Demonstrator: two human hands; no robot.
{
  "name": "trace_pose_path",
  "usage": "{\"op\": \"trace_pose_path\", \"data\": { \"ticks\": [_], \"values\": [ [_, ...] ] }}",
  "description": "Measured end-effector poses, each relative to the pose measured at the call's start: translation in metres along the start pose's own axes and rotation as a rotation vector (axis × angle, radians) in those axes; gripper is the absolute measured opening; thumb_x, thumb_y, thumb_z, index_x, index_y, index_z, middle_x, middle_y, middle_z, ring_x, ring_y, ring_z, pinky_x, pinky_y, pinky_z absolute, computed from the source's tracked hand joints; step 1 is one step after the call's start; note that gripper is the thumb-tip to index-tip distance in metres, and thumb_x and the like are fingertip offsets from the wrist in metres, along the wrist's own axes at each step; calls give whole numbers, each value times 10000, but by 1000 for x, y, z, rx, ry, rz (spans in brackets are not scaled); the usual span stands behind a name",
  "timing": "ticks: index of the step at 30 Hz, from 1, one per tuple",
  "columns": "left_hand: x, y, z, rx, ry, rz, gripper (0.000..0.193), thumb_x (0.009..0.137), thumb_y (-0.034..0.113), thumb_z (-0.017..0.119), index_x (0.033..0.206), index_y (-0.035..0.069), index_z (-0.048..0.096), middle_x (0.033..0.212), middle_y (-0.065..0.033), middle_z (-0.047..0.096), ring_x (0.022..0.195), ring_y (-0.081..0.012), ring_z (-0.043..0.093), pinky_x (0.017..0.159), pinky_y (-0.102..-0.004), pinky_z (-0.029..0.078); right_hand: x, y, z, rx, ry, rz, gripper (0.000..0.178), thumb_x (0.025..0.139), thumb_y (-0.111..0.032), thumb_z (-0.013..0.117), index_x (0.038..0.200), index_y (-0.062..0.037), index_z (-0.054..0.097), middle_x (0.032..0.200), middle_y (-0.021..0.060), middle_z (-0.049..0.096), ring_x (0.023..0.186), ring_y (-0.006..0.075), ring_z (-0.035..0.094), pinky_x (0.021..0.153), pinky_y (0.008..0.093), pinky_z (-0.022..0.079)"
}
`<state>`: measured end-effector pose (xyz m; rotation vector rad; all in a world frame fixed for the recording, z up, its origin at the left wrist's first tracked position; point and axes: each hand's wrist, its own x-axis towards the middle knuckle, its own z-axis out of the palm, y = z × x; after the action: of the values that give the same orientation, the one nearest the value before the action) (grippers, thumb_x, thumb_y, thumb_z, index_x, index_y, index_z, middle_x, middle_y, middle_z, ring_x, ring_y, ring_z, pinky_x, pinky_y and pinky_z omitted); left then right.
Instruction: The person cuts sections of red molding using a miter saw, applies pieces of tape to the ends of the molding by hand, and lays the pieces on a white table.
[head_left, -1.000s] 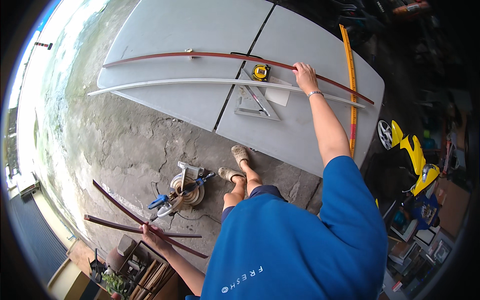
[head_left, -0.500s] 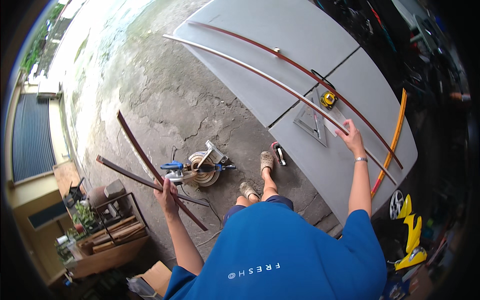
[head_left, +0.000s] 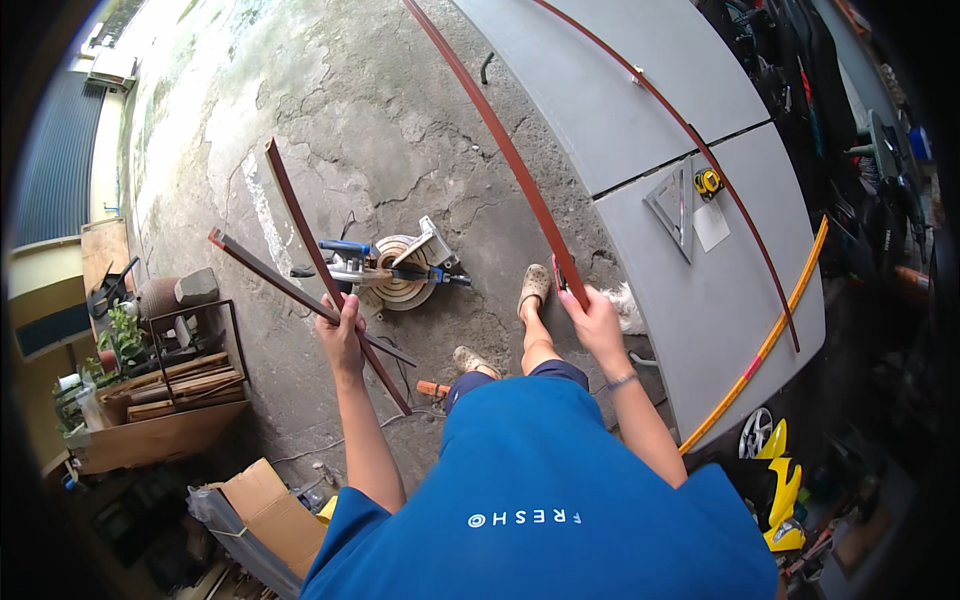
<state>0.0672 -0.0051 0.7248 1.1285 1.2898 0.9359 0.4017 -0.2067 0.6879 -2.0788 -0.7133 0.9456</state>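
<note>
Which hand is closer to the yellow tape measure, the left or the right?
The right hand is nearer, holding a long brown strip beside the table where the tape measure lies. The left hand, gripping two crossed strips, is farther off to the left.

Left of my 2 hands [head_left: 342, 342] grips 2 crossed dark red-brown strips [head_left: 299, 215]. Right one holds the near end of 1 long red-brown strip [head_left: 522, 175] running out past the top edge. Blue-handled miter saw [head_left: 405, 275] on cracked concrete floor [head_left: 330, 100], just beyond my clogs [head_left: 534, 290]. Grey counter [head_left: 720, 300], to my right: 1 thin curved-looking strip [head_left: 735, 190], triangular square [head_left: 687, 207], yellow tape measure [head_left: 707, 183], white sheet [head_left: 712, 228], yellow bar [head_left: 790, 305].
</note>
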Motion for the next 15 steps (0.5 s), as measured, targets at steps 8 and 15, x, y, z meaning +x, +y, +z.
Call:
{"op": "trace_pose_path", "data": {
  "ticks": [8,15],
  "values": [
    [-40,-64,-79,269,-122,-58,156,904,144,718,846,62,598,643,27,564,536,-53,528,482,-206,392,-19,65,105,-77,126,-48,392,929,-344,689,744,-10,600,573,94,537,529,141,468,506,366,383],
    [-40,-185,-99,706,-314,-228,221,892,227,728,886,34,621,648,-6,555,585,-85,493,563,-276,422,0,189,196,-98,146,141,367,903,-360,698,806,-11,647,671,181,624,579,291,612,581,410,472]
  ]
}}
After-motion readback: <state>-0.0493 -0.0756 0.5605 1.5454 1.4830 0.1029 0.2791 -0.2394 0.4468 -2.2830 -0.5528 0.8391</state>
